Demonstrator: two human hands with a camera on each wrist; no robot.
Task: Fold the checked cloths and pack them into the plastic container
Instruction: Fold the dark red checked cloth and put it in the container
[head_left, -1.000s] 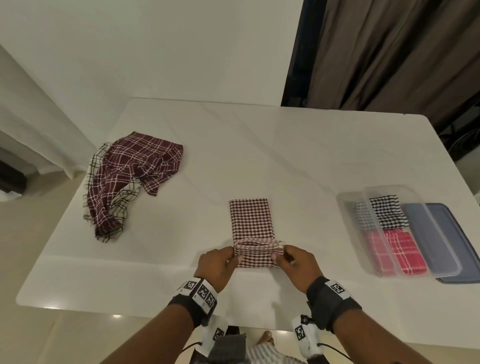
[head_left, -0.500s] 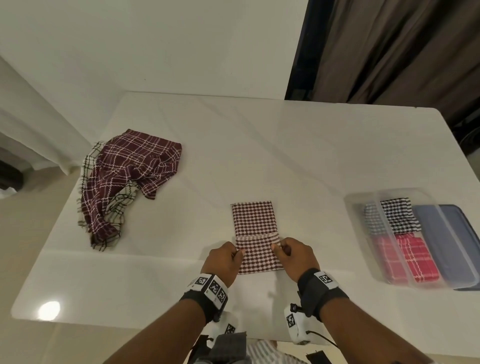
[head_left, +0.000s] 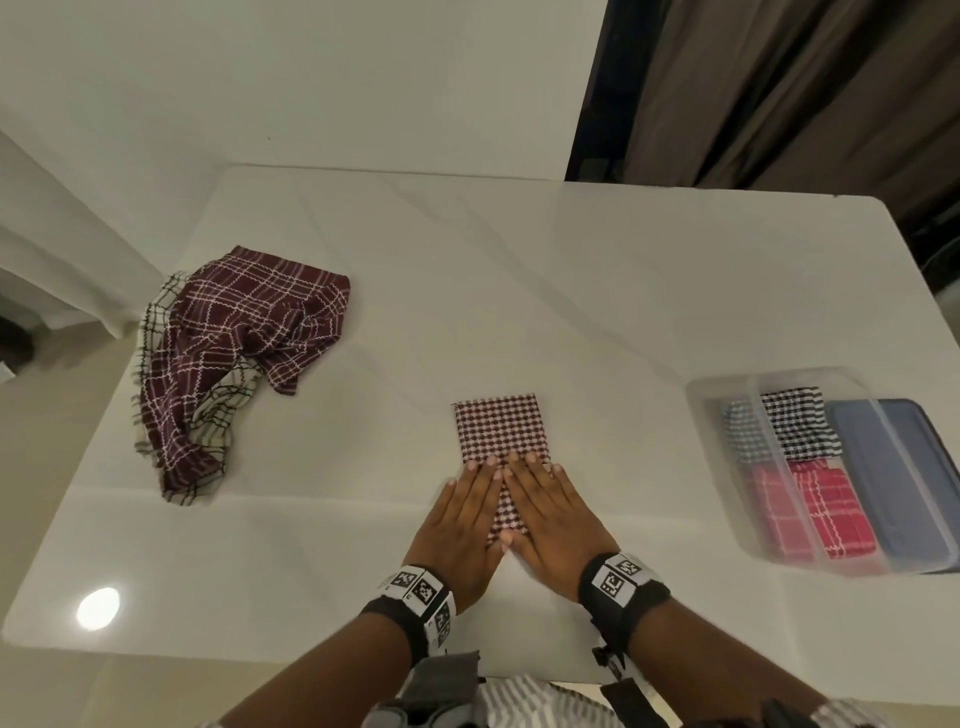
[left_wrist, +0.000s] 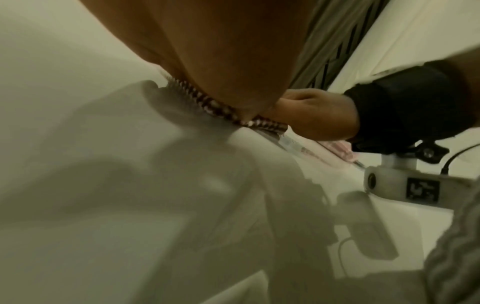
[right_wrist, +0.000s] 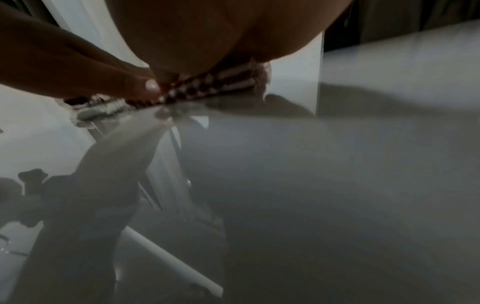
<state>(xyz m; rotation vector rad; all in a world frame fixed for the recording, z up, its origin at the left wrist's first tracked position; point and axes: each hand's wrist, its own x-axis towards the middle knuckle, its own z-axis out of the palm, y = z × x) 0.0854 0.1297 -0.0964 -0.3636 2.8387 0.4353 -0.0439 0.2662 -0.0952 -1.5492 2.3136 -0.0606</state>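
A small maroon-and-white checked cloth (head_left: 500, 428) lies folded into a narrow rectangle on the white table (head_left: 571, 291), close to the front edge. Both hands lie flat on its near half with straight fingers. My left hand (head_left: 465, 512) covers the left part, my right hand (head_left: 545, 506) the right part, side by side. The wrist views show the cloth's edge (left_wrist: 207, 105) (right_wrist: 202, 86) pressed under each palm. A clear plastic container (head_left: 711, 410) at the right holds a folded black-and-white cloth (head_left: 795, 421) and a folded red cloth (head_left: 836, 514).
A heap of unfolded cloths lies at the left: a maroon plaid one (head_left: 244, 332) over a cream plaid one (head_left: 228, 410). A blue lid (head_left: 904, 467) sits under the container's right side. Dark curtains (head_left: 779, 88) hang behind the table's far right.
The hands pinched the cloth's near end and folded it away from me; now they have let go and press flat on the folded cloth. The camera has tilted slightly.
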